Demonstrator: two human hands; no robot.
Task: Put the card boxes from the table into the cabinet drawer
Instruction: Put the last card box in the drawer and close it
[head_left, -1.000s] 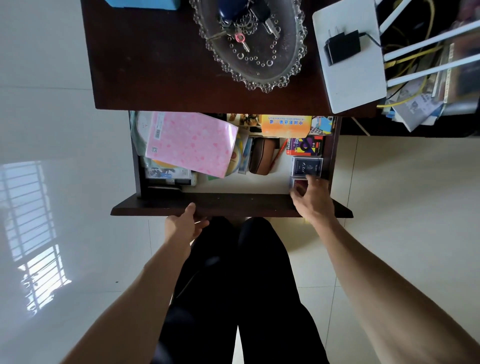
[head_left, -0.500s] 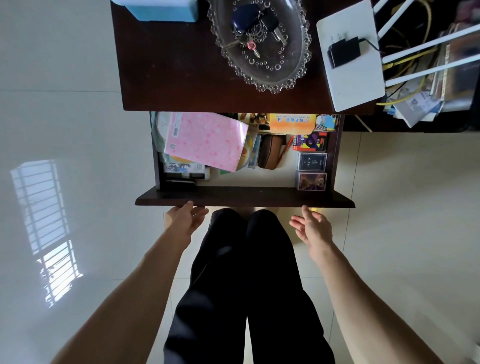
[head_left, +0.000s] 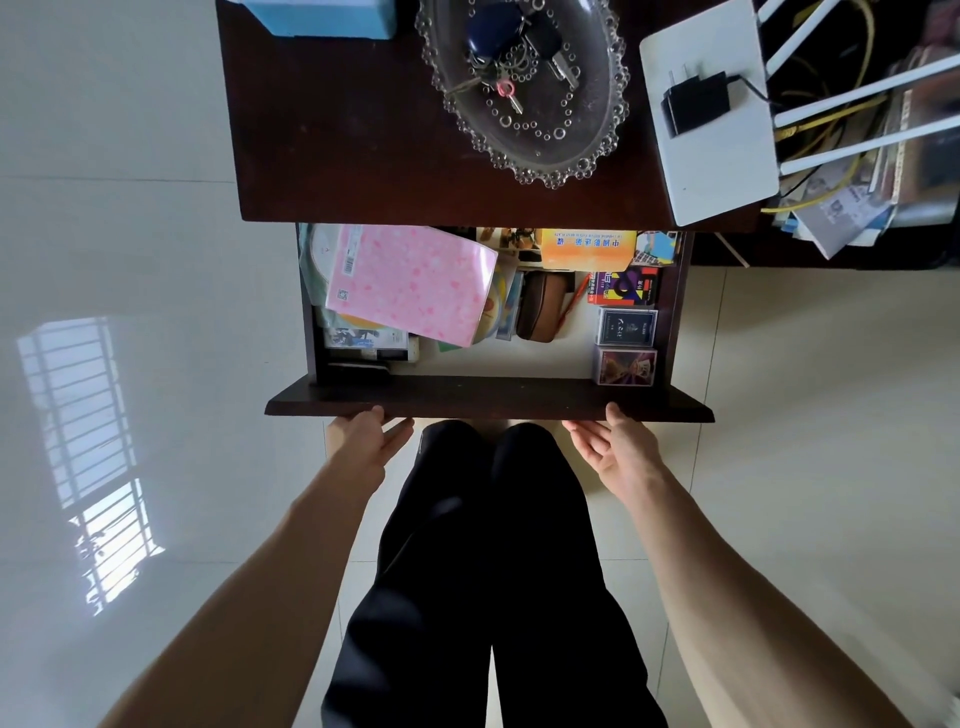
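The dark wooden drawer (head_left: 488, 399) stands pulled out below the table top. Along its right side lie three card boxes in a row: a pinkish one (head_left: 625, 367) nearest the front, a dark blue one (head_left: 627, 327) behind it, and a red and purple one (head_left: 623, 287) further back. My left hand (head_left: 370, 441) is open, fingertips touching the underside of the drawer front at the left. My right hand (head_left: 613, 449) is open too, thumb against the drawer front at the right. Neither hand holds anything.
A pink notebook (head_left: 413, 283), a brown case (head_left: 543, 306) and an orange box (head_left: 587, 249) fill the rest of the drawer. On the table top sit a glass dish (head_left: 587, 150) with keys, a white router (head_left: 714, 150) with a black plug, and a blue box (head_left: 322, 18). Cluttered shelves at right.
My right hand left the pinkish card box in the drawer, drew back out, and now rests against the drawer front. The left hand stayed at the front edge.
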